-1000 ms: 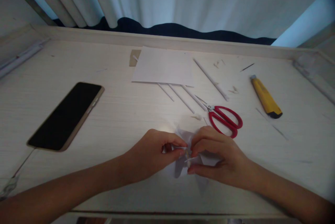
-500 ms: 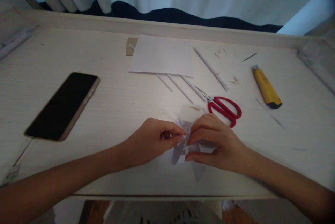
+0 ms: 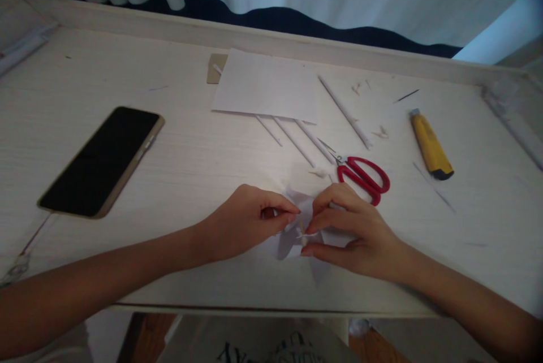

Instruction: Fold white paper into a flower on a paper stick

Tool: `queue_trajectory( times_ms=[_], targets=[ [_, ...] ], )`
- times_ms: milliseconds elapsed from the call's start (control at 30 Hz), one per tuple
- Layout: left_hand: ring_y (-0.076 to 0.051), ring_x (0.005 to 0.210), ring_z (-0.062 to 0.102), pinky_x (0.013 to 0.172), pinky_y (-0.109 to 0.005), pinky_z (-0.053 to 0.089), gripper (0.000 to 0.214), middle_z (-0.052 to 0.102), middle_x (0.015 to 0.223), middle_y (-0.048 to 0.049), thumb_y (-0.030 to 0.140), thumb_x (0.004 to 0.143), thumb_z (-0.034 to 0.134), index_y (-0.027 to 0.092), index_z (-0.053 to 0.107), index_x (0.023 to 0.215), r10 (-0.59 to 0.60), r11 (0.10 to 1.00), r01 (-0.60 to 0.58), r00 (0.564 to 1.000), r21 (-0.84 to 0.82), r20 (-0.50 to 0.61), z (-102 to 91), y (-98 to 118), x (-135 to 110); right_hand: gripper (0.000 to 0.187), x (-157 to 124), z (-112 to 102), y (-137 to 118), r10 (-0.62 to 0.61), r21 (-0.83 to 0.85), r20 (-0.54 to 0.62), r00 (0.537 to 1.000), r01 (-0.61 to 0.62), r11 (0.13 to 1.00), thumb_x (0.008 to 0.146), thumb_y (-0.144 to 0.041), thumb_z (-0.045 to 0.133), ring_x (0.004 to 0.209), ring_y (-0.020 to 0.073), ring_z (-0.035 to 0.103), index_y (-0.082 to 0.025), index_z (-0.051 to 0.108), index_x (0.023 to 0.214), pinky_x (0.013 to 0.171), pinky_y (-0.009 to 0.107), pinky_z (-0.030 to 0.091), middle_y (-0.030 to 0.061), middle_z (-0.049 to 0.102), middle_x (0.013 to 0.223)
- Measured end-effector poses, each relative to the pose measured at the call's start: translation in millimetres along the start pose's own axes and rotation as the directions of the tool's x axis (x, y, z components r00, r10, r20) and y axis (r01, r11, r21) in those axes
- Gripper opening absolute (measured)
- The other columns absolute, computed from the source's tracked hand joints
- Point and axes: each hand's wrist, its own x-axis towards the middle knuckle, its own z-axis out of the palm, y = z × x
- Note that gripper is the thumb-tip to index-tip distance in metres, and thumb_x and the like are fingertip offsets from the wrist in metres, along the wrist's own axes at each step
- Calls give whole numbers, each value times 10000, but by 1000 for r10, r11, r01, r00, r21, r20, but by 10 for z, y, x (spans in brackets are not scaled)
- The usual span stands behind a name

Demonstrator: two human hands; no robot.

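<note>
Left hand point(image 3: 248, 223) and right hand point(image 3: 354, 234) keep pinching the small white folded paper piece point(image 3: 290, 245), fingertips now closer together.

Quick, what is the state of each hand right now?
Left hand: closed, fingertips pinching the small white paper piece.
Right hand: closed, pinching the same paper piece from the other side.

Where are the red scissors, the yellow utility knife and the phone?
red scissors point(image 3: 344, 169): head view, red handle beside the pivot.
yellow utility knife point(image 3: 426, 145): head view, middle of the yellow body.
phone point(image 3: 102, 159): head view, centre of the dark screen.
</note>
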Motion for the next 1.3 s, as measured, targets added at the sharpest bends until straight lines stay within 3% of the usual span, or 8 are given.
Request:
queue_trajectory(
  times_ms=[833, 1033, 1300],
  targets=[
    [-45, 499, 438, 478, -151, 331, 155, 599, 594, 43, 200, 755, 527, 191, 662, 830, 54, 998, -53, 998, -13, 12, 14, 2, -8, 212, 19, 27, 34, 24, -18, 20, 1000, -23, 1000, 663, -383, 643, 806, 167, 494, -201, 629, 769, 694, 338, 375, 47, 555, 863],
    [-53, 527, 459, 506, -157, 355, 155, 613, 620, 28, 184, 753, 529, 172, 661, 833, 8, 1000, -8, 998, -5, 56, -34, 89, -6, 224, 27, 32, 48, -33, -23, 1, 999, 33, 999, 646, -365, 665, 756, 156, 520, -201, 623, 791, 699, 342, 370, 27, 614, 808],
    [-43, 509, 449, 497, -149, 347, 147, 617, 650, 35, 205, 767, 522, 182, 644, 845, 64, 998, -65, 997, 7, 46, -11, 13, -9, 219, 26, 27, 15, -30, -58, -8, 1000, 30, 998, 645, -382, 662, 739, 158, 518, -205, 631, 770, 713, 360, 353, 20, 632, 774]
  ],
)
